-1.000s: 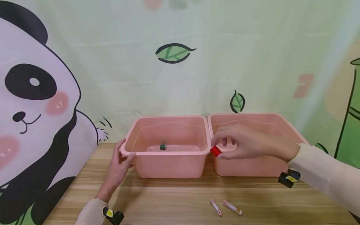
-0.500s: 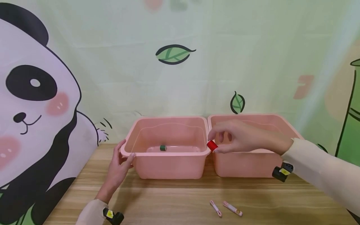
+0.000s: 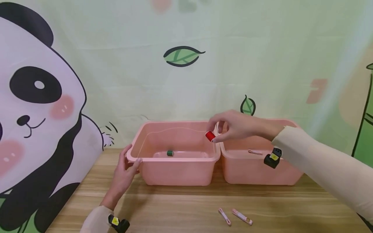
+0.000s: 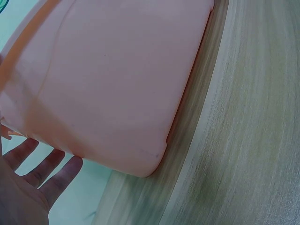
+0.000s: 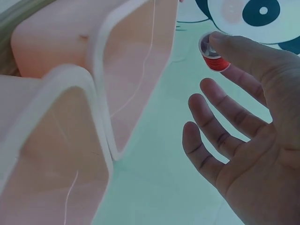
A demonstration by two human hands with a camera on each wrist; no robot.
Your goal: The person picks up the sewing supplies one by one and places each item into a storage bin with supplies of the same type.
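Note:
My right hand (image 3: 237,125) pinches a small spool of red thread (image 3: 210,136) between thumb and index finger, over the right end of the left pink plastic bin (image 3: 177,172). In the right wrist view the spool (image 5: 216,63) sits at the fingertips, its round end showing, while the other fingers spread loosely. My left hand (image 3: 123,173) holds that same bin at its front left corner, thumb on the rim and fingers along the outer side. Inside the left bin, a spool of green thread (image 3: 170,153) lies on its side on the floor.
A second pink bin (image 3: 259,171) stands right beside the first, with a thin pink folded strip (image 3: 255,152) inside. Two slim pink bundled items, one smaller (image 3: 224,216) and one larger (image 3: 242,216), lie on the wooden table (image 3: 175,207). A panda-print cloth (image 3: 131,81) hangs behind.
My right hand has moved left and up with the red spool, from the gap between the bins to over the left bin. The left hand has stayed on the bin's corner.

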